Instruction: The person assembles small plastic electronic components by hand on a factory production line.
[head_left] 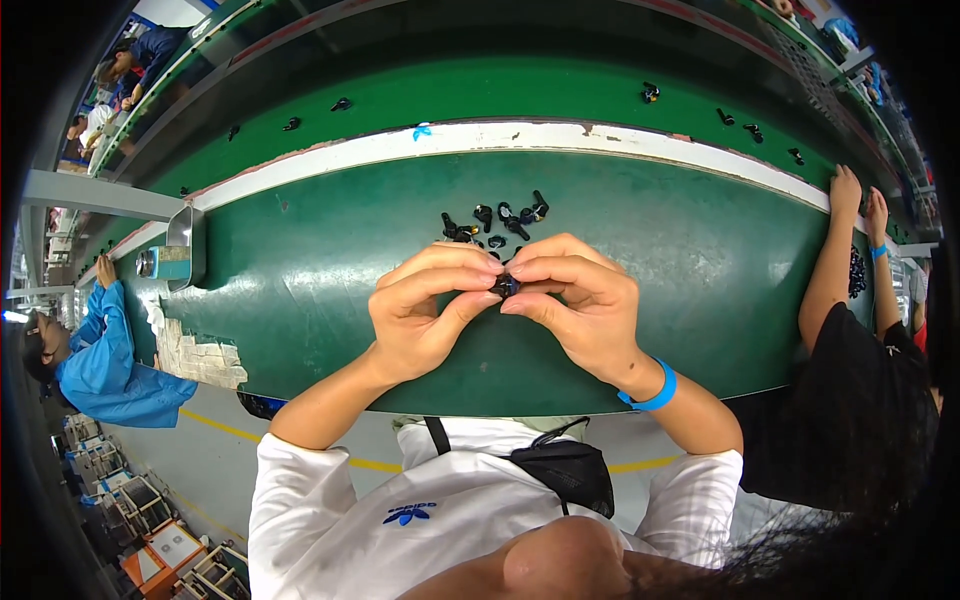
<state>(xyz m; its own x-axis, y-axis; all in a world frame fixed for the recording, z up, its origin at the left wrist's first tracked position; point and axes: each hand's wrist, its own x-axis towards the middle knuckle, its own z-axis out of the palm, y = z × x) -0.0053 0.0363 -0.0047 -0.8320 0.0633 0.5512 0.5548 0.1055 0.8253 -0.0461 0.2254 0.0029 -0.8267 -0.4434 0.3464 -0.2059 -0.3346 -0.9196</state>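
Between my fingertips, above the green bench (300, 290), is a small black earbud (507, 286), mostly covered by the fingers. My left hand (425, 305) pinches it from one side with thumb and index finger. From the other side my right hand (585, 300), with a blue band on the wrist, grips it the same way. Just beyond my fingers lies a loose group of black earbuds (513, 219) with short stems, some showing shiny or coloured spots.
Past a white ledge (560, 135) runs a green belt (500, 90) with scattered earbuds (651, 93). A teal box-like device (172, 263) stands at the left, near a co-worker in a blue smock (120, 350). Another person's arm (828, 260) reaches in at the right, beside a dark pile of parts (857, 272).
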